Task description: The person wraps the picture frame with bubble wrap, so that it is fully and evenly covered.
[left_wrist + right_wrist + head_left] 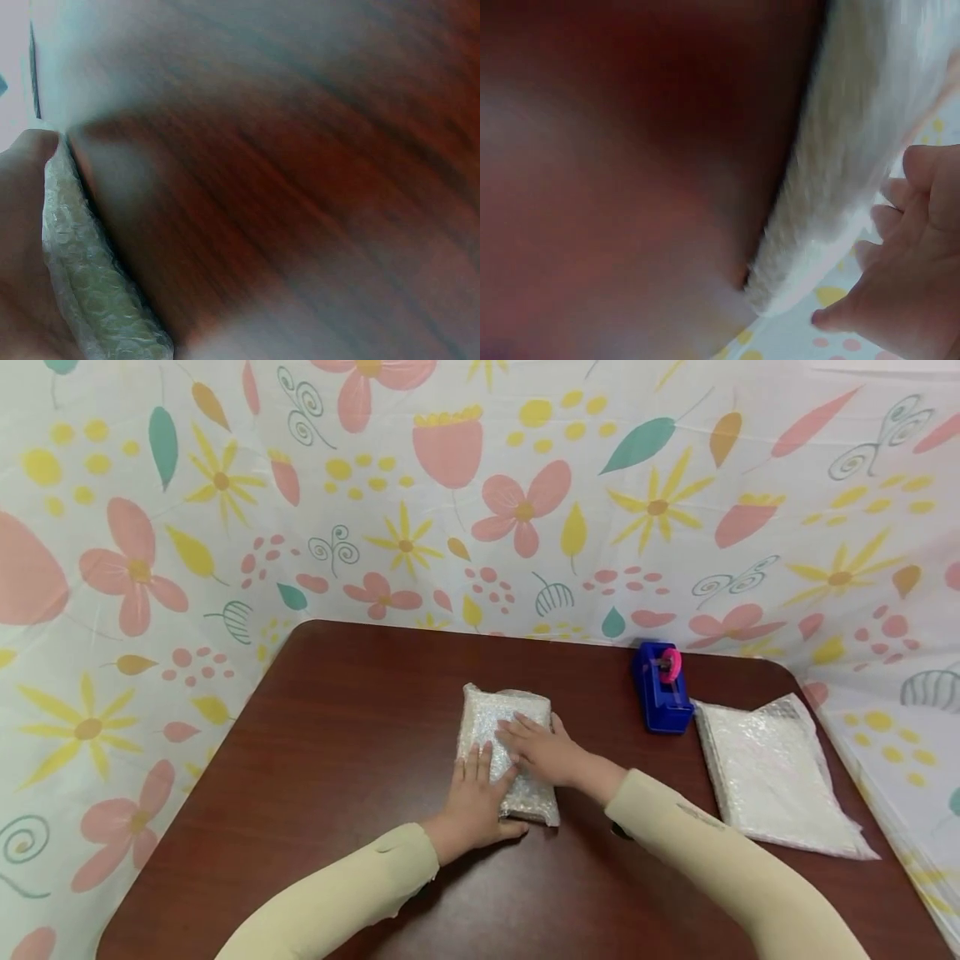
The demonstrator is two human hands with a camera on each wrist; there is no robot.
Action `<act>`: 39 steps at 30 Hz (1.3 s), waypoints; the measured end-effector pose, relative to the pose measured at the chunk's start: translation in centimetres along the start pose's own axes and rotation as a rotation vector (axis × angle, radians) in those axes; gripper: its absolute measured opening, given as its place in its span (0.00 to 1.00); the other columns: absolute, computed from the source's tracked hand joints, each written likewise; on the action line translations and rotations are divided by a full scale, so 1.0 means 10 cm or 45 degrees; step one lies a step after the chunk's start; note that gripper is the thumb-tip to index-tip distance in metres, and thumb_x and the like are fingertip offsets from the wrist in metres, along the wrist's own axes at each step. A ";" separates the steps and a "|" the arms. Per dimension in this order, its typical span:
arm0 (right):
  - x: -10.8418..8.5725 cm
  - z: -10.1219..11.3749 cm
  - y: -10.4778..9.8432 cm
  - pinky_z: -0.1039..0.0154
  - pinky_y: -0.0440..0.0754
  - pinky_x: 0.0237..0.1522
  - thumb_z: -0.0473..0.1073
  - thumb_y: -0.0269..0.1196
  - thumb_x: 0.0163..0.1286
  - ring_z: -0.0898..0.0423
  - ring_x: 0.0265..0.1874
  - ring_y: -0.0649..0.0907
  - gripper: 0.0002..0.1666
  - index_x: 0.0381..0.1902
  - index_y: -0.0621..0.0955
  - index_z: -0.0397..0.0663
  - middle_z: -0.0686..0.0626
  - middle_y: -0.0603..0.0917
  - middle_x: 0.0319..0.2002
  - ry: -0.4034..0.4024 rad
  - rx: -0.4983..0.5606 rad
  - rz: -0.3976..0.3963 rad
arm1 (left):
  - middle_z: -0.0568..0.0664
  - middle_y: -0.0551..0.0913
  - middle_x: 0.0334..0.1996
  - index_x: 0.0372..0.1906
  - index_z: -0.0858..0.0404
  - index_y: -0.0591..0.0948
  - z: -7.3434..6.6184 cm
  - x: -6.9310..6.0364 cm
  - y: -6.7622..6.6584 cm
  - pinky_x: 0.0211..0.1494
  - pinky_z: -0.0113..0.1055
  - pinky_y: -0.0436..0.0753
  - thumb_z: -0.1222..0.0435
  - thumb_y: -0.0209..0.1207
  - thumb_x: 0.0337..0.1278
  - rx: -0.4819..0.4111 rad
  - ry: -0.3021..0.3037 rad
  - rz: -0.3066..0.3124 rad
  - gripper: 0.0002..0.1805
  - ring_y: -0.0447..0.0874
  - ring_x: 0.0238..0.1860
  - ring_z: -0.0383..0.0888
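A flat rectangular package in clear bubble wrap lies on the table, roughly mid-table in the head view. My left hand rests on its lower left part with fingers spread over the top and the thumb by the near edge. On the upper right part lies my right hand, fingers stretched across the top and pointing left. In the left wrist view the wrapped side of the package shows beside the hand. The right wrist view shows the package edge near my extended fingers; some contact is hidden.
A blue tape dispenser with a pink roll stands at the back right. Right of it, folded bubble wrap sheets lie near the table's right edge. The brown wooden table meets a flower-patterned curtain behind.
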State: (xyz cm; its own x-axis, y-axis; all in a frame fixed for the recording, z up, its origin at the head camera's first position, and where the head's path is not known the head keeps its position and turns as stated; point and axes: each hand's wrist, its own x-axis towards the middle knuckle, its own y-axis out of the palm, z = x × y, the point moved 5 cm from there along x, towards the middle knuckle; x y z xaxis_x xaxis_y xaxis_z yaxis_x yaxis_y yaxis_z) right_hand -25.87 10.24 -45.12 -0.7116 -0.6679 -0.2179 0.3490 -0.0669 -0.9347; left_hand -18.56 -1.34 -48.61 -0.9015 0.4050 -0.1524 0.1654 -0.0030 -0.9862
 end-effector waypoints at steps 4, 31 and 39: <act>-0.28 0.01 0.12 0.19 0.49 0.73 0.46 0.51 0.82 0.38 0.81 0.60 0.30 0.78 0.66 0.48 0.44 0.64 0.80 0.050 0.087 -0.060 | 0.69 0.53 0.81 0.81 0.47 0.60 0.02 0.00 0.01 0.81 0.61 0.61 0.26 0.55 0.57 -0.050 -0.018 -0.012 0.52 0.51 0.82 0.66; -0.44 -0.03 0.44 0.31 0.64 0.75 0.41 0.48 0.82 0.34 0.79 0.61 0.29 0.77 0.66 0.38 0.39 0.65 0.79 0.044 0.193 -0.258 | 0.60 0.53 0.83 0.80 0.51 0.62 0.19 -0.07 -0.03 0.82 0.54 0.62 0.47 0.41 0.81 -0.180 0.039 -0.010 0.31 0.52 0.83 0.59; -0.48 -0.07 0.41 0.36 0.60 0.79 0.41 0.49 0.82 0.31 0.79 0.59 0.30 0.76 0.65 0.35 0.36 0.64 0.78 0.000 0.270 -0.253 | 0.49 0.55 0.83 0.80 0.53 0.62 0.15 -0.02 -0.03 0.84 0.54 0.59 0.44 0.43 0.79 -0.102 0.110 0.006 0.34 0.52 0.84 0.52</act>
State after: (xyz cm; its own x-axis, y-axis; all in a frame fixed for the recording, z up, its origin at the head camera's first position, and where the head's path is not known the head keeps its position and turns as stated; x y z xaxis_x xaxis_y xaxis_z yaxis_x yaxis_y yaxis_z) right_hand -21.39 13.69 -48.06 -0.7788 -0.6262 -0.0365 0.3223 -0.3497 -0.8797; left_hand -19.05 -2.78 -48.35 -0.8635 0.4822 -0.1476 0.2040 0.0664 -0.9767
